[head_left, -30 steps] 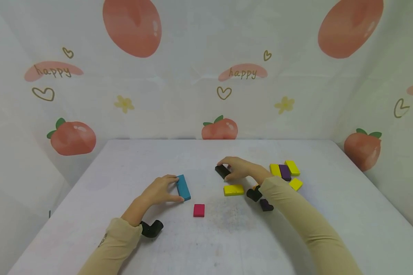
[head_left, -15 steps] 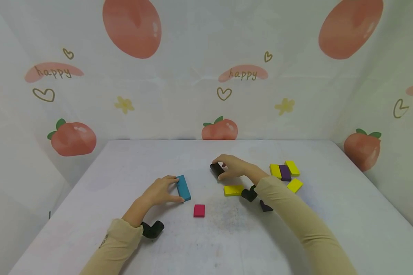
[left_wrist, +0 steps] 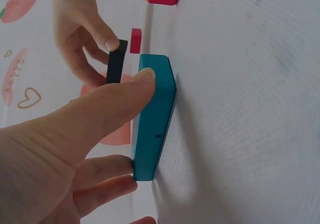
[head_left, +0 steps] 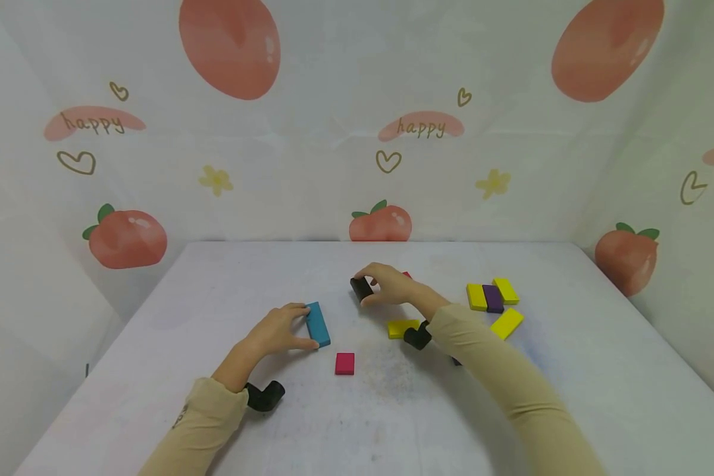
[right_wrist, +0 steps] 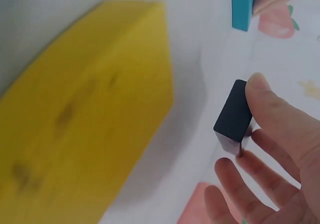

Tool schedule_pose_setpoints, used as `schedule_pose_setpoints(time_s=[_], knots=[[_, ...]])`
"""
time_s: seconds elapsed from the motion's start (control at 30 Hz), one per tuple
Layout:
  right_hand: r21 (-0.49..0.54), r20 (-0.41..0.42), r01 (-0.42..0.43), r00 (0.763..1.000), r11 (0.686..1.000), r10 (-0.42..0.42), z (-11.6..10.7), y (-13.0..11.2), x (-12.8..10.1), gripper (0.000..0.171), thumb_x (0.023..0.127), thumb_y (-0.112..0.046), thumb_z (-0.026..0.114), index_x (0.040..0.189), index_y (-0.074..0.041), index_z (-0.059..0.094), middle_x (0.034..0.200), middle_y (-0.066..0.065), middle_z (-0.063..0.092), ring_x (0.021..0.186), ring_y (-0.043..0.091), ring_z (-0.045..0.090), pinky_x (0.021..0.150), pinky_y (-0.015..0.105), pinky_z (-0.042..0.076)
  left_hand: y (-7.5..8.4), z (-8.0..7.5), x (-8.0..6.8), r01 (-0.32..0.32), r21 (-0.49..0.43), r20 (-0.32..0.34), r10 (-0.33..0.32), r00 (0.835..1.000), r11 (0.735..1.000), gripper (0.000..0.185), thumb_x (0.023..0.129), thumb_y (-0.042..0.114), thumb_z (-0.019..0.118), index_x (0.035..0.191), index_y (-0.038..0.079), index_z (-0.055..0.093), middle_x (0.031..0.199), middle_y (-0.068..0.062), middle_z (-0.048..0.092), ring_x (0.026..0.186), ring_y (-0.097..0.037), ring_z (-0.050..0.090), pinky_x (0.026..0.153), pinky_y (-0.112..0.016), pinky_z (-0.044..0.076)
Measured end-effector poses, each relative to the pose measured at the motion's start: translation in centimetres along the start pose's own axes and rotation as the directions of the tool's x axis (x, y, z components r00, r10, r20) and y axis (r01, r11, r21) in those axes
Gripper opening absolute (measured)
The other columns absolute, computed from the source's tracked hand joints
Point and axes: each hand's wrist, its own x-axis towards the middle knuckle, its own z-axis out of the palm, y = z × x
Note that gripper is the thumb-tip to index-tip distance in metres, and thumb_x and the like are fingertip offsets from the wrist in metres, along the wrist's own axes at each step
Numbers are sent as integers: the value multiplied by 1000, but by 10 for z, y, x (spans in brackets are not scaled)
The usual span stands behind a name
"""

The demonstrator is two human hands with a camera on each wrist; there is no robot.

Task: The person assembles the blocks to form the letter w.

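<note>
Two hands each hold a block: the left hand (head_left: pixel 276 330) pinches a blue block (head_left: pixel 318 324) between thumb and fingers, and the right hand (head_left: pixel 389 284) pinches a black block (head_left: pixel 361 289) likewise. Right of the left hand and nearer the person lies a red square (head_left: pixel 345 363). On the right hand's near side sits a yellow block (head_left: pixel 400 328); well to its right, a purple block (head_left: pixel 494 299) lies between two more yellow pieces (head_left: pixel 476 297).

Blue block (head_left: pixel 318 325), black block (head_left: pixel 361 289), peach-print backdrop (head_left: pixel 297 152)
</note>
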Motion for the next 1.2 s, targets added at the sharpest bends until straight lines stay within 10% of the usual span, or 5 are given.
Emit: schedule_pose_setpoints(time_s=[1.2], knots=[[50, -194, 32, 981, 998, -21, 38, -54, 50, 52, 81, -19, 73, 126, -1, 55, 126, 19, 53, 102, 28, 61, 88, 30, 53, 0, -1, 2, 15, 4, 30, -15, 999, 1000, 75, 76, 35, 75, 134, -2, 47, 142, -23, 41, 124, -51, 42, 100, -58, 40]])
